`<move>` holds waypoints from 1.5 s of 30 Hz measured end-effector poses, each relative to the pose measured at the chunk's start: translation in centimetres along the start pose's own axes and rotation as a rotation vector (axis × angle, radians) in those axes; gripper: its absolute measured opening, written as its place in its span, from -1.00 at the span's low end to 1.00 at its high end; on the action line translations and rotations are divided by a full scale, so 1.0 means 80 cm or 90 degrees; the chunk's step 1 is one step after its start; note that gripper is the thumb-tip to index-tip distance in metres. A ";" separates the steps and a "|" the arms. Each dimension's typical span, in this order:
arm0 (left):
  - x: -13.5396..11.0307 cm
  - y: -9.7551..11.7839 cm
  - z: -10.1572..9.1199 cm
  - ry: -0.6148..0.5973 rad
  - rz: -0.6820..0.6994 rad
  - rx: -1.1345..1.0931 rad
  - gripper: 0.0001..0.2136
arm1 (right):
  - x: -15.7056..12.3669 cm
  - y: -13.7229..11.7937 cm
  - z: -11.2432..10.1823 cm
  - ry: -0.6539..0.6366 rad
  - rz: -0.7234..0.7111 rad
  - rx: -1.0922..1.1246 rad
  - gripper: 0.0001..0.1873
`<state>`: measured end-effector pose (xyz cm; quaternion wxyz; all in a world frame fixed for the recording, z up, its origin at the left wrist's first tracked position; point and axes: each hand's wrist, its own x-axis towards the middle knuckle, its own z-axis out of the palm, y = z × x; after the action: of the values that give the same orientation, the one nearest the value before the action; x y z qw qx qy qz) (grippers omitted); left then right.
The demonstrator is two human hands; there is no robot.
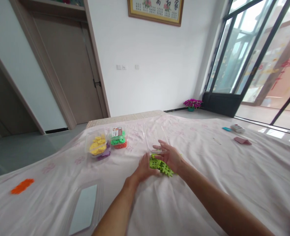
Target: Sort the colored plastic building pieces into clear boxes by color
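Centrally placed: lime-green toothed pieces (166,168)

Cloth (209,186): pale, pink-flowered, rumpled; far edge meets a beige mat (125,118), near edge cut off by the frame.

Lid (101,193): clear with a pale panel (84,208); lower end cut off; lies near the left forearm (119,203), narrowing the room there.

Open box (157,136): clear, just beyond the pieces; near end partly hidden by the right hand (173,159), its outline hard to trace.

Tubs, two, left of centre: one (88,141) with yellow pieces (98,145), purple ones (104,153) showing at its lower right; the other (118,137) labelled, green above orange-red.

right hand: fingers spread, covering part of the lime-green toothed pieces; contact cannot be told.

left hand (144,167): curved about their left end; whether it pinches cannot be told.

lime-green toothed pieces: between the hands; bright, flat, pierced with holes; overlapping, count unclear.

Orange piece (22,186): far left, well apart.

Pink item (242,141): far right; a broad stretch of cloth separates it from the right arm.
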<state>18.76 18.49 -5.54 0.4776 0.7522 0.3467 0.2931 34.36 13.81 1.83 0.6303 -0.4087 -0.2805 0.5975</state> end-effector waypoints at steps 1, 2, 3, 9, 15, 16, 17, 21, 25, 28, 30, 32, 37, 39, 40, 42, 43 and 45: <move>-0.003 -0.005 -0.013 0.003 0.013 -0.122 -0.01 | -0.005 0.002 0.004 -0.009 0.000 -0.018 -0.57; -0.008 -0.011 -0.028 0.029 0.014 -0.243 -0.04 | -0.010 0.005 0.009 -0.020 0.002 -0.038 -0.53; -0.015 -0.017 -0.042 0.075 0.003 -0.349 -0.08 | -0.015 0.010 0.014 -0.033 0.008 -0.055 -0.49; -0.054 -0.023 -0.100 0.394 -0.077 -0.676 -0.51 | -0.045 0.060 0.039 -0.159 0.098 -0.142 -0.46; -0.066 -0.018 -0.112 0.493 -0.137 -0.676 -0.51 | -0.043 0.068 0.018 -0.261 0.069 -0.460 -0.37; -0.066 -0.021 -0.112 0.504 -0.144 -0.675 -0.52 | -0.040 0.061 0.013 -0.251 0.033 -0.536 -0.42; -0.066 -0.024 -0.111 0.515 -0.144 -0.670 -0.55 | -0.035 0.053 0.008 -0.230 -0.012 -0.613 -0.49; -0.066 -0.032 -0.100 0.530 -0.133 -0.605 -0.64 | -0.011 0.022 -0.008 -0.049 -0.212 -0.903 -0.75; -0.070 -0.030 -0.085 0.447 -0.101 -0.512 -0.57 | 0.014 0.006 -0.017 0.043 -0.246 -1.113 -0.65; -0.072 -0.032 -0.080 0.411 -0.100 -0.446 -0.52 | 0.030 0.005 -0.018 0.005 -0.199 -1.215 -0.52; -0.074 -0.036 -0.086 0.402 -0.108 -0.429 -0.49 | 0.037 0.005 -0.016 -0.011 -0.171 -1.253 -0.60; -0.077 -0.041 -0.099 0.402 -0.118 -0.427 -0.48 | 0.043 0.004 -0.013 -0.011 -0.147 -1.279 -0.72; -0.081 -0.045 -0.130 0.418 -0.171 -0.425 -0.53 | 0.055 -0.003 -0.019 0.089 -0.184 -1.268 -0.67; -0.080 -0.042 -0.127 0.401 -0.150 -0.456 -0.52 | 0.060 -0.004 -0.024 0.134 -0.239 -1.196 -0.64; -0.078 -0.041 -0.123 0.392 -0.134 -0.476 -0.51 | 0.063 -0.004 -0.026 0.146 -0.265 -1.141 -0.62; -0.076 -0.037 -0.112 0.379 -0.104 -0.508 -0.49 | 0.064 -0.002 -0.024 0.135 -0.291 -0.990 -0.59; -0.075 -0.036 -0.107 0.376 -0.094 -0.514 -0.48 | 0.062 0.000 -0.019 0.110 -0.287 -0.897 -0.57; -0.073 -0.034 -0.099 0.377 -0.084 -0.509 -0.48 | 0.053 0.008 -0.002 0.021 -0.252 -0.703 -0.54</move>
<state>8.56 18.69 -5.77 0.6273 0.3711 0.3749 0.5729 34.74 17.88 0.65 0.4276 -0.6259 -0.6113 0.2273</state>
